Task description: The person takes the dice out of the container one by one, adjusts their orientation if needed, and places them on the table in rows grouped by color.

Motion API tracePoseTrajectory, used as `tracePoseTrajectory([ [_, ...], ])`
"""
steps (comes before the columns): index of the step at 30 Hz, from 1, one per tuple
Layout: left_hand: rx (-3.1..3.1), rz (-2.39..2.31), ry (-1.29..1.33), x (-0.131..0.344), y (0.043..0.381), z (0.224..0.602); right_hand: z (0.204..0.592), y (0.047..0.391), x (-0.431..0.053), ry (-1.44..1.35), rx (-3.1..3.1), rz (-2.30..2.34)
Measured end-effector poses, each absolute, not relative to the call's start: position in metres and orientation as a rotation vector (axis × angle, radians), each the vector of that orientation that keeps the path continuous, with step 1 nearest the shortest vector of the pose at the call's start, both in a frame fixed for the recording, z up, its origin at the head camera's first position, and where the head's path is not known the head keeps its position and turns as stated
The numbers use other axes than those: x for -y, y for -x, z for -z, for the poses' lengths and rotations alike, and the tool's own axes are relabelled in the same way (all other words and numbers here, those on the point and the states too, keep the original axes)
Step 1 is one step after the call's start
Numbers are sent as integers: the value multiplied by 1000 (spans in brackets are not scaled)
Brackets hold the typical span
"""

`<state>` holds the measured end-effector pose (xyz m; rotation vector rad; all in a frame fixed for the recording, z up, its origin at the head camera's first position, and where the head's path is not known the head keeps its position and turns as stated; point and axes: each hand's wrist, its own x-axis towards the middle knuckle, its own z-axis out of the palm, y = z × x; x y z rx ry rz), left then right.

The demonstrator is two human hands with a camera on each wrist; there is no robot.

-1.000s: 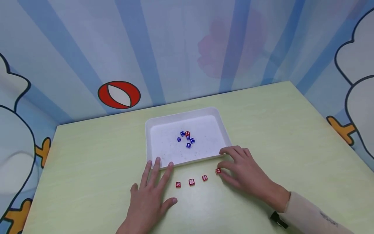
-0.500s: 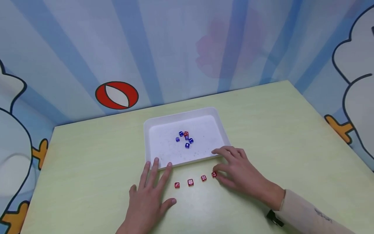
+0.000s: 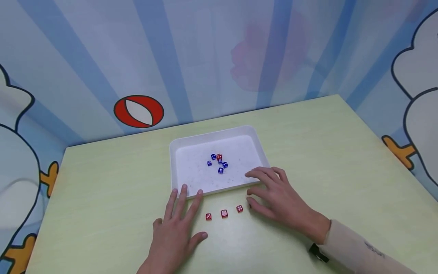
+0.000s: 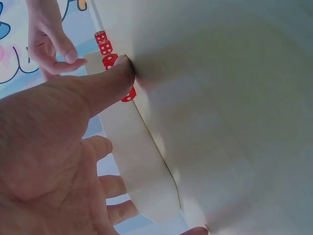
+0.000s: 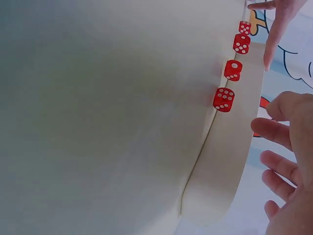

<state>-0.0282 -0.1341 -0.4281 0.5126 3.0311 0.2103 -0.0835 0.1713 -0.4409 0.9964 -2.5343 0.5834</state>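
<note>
Several red dice stand in a row on the table; the head view shows a left die (image 3: 208,216), a middle die (image 3: 224,213) and a third die (image 3: 239,208). One more, the die nearest the right hand (image 5: 224,100), shows in the right wrist view but is hidden in the head view. My right hand (image 3: 280,198) hovers at the row's right end, fingers loosely bent, thumb and index apart with nothing between them. Spread flat, my left hand (image 3: 174,232) has its fingertips at the near left corner of the white tray (image 3: 173,163). Its thumb partly covers the row in the left wrist view.
Inside the tray lie several blue dice (image 3: 220,171) and one red die (image 3: 219,156), clustered near its middle. The pale green table (image 3: 113,182) meets a printed backdrop (image 3: 212,57) behind and at both sides.
My right hand first slid the rightmost red die left toward the row, then let go of it, its thumb and index parting. My left hand has stayed in place.
</note>
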Motion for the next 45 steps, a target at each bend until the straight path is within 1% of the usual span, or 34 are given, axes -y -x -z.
tracePoseTrajectory([
  [13, -3026, -198, -519, 135, 28, 431, 435, 105, -154, -1035, 2532, -445],
  [27, -3038, -196, -525, 133, 30, 430, 427, 142, -141, -937, 2565, -352],
  [36, -3033, -180, -526, 132, 30, 429, 425, 161, -132, -848, 2719, -368],
  [45, -3047, -188, -526, 134, 29, 429, 428, 175, -120, -875, 2794, -342],
])
